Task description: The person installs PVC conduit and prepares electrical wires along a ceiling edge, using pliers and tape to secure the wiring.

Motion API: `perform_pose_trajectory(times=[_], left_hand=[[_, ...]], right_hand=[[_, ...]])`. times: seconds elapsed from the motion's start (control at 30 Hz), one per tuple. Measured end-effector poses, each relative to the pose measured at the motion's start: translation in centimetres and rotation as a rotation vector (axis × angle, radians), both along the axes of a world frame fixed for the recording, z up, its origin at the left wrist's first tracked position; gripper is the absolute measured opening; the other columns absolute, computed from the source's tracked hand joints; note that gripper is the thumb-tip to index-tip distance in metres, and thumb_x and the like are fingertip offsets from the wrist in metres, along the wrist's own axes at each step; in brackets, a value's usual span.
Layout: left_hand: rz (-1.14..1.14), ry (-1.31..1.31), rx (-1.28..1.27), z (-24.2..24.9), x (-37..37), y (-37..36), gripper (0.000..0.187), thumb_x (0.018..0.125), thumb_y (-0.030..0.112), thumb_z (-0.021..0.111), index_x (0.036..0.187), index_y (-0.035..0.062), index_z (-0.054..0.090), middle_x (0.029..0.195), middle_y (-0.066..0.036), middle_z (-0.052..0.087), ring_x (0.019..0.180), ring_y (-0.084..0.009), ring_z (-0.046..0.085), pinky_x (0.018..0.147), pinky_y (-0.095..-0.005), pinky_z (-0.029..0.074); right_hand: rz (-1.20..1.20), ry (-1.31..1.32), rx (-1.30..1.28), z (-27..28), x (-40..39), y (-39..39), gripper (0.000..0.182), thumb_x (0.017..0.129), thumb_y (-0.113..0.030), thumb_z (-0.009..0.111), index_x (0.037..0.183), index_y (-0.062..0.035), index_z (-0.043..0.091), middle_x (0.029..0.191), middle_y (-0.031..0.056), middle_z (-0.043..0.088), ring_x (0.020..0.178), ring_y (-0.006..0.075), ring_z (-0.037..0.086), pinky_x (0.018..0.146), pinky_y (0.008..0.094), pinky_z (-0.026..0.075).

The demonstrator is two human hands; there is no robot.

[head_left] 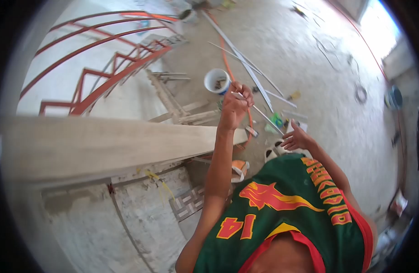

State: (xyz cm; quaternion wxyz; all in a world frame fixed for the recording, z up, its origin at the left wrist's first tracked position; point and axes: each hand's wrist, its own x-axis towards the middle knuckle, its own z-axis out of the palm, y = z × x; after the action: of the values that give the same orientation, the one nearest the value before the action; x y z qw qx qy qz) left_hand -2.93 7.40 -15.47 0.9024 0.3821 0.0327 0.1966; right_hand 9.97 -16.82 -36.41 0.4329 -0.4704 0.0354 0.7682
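My left hand (236,104) is raised in front of me, fingers wrapped round the upper end of a thin pale rod (264,116). The rod slants down to the right, its lower end close to my right hand (297,136). That hand is open, fingers stretched out and palm turned toward the rod. Just beyond my left hand, a white bucket (210,83) stands on the floor with some small pieces inside.
Long metal strips (246,63) and an orange hose (226,59) lie on the concrete floor (327,91). At left runs a pale wooden beam (114,143), below a red metal stair frame (123,70). A blue bucket (393,97) stands at far right.
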Motion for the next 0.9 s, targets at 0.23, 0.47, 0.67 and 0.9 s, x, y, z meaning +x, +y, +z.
perform_pose_trajectory(times=[0.23,0.47,0.67,0.9], left_hand=[[0.348,-0.357,0.199,11.4,-3.1,1.8,0.013,0.088,0.007,0.063,0.097,0.0138,0.057,0.086,0.002,0.05,0.081,-0.0113,0.048,0.073,-0.0299,0.043],[0.718,-0.364,0.229,19.0,-6.1,2.1,0.018,0.086,0.007,0.066,0.102,0.0094,0.058,0.089,0.001,0.056,0.086,-0.0102,0.055,0.089,-0.0394,0.051],[0.842,-0.566,0.312,23.3,-7.5,4.8,0.023,0.087,0.008,0.064,0.107,0.003,0.053,0.094,-0.003,0.057,0.086,-0.0134,0.059,0.093,-0.0428,0.052],[0.951,-0.854,0.508,37.2,-10.4,7.7,0.026,0.091,0.017,0.061,0.112,0.0028,0.054,0.107,-0.006,0.054,0.098,-0.016,0.056,0.096,-0.0383,0.049]], right_hand=[[-0.948,0.429,0.362,0.5,5.7,10.2,0.048,0.094,-0.03,0.054,0.12,0.0082,0.042,0.121,0.0255,0.052,0.106,0.0304,0.057,0.093,0.0386,0.051],[-0.92,0.099,0.521,15.5,7.3,12.6,0.02,0.091,-0.012,0.059,0.103,0.0021,0.051,0.108,0.0165,0.06,0.096,0.023,0.061,0.083,0.0271,0.056],[-1.068,-0.18,0.785,23.8,10.6,13.3,0.026,0.093,-0.013,0.055,0.112,0.005,0.052,0.116,0.0175,0.058,0.097,0.0206,0.061,0.086,0.0275,0.055],[-0.99,-0.407,1.462,46.2,21.7,14.3,0.029,0.095,-0.01,0.048,0.118,0.0093,0.051,0.119,0.0213,0.057,0.108,0.026,0.059,0.099,0.0339,0.049]])
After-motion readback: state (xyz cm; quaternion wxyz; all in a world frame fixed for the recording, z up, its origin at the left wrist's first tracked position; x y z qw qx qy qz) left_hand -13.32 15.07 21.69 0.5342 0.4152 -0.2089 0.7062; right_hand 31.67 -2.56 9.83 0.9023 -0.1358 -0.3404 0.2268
